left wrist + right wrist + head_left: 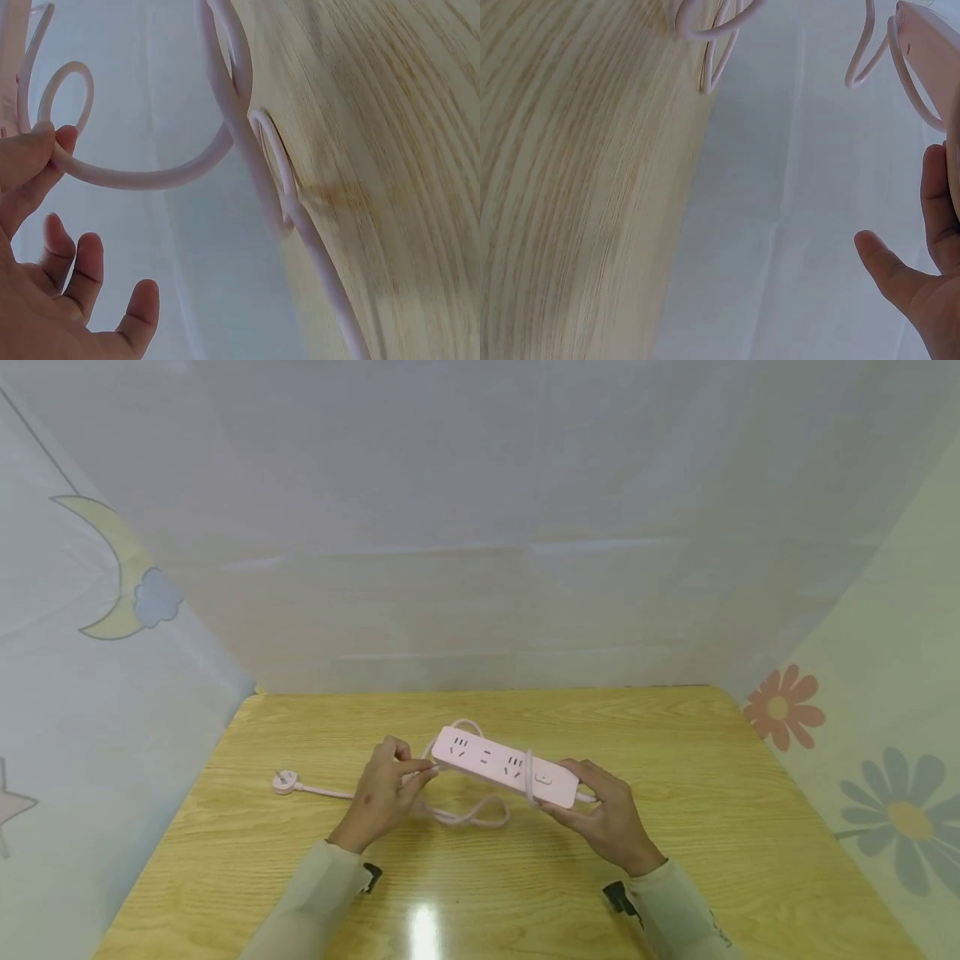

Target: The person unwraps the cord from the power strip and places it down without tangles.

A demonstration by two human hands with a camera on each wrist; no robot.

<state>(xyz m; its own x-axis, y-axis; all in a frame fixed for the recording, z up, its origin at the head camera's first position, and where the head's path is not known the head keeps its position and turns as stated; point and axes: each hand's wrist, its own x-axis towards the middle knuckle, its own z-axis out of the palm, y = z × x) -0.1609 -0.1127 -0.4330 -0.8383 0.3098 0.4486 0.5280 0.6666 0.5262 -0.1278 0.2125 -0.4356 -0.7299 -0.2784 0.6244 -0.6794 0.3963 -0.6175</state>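
A pale pink power strip [487,762] is held up over the table, tilted down to the right, its sockets facing up. My right hand [611,818] grips its right end, near the switch [543,778]. One turn of the cord [529,777] wraps around the strip beside that switch. At the strip's left end my left hand [386,793] pinches the cord [142,178] between thumb and forefinger, the other fingers spread loosely in the left wrist view. More cord hangs in loops [480,814] below the strip. The plug [285,782] lies at the left, prongs up.
The wood-grain table [712,777] runs back to a pale hanging sheet [480,610]. Side sheets carry a moon [112,568] at left and flowers [783,707] at right. Dark wrist straps [621,897] show at the cuffs.
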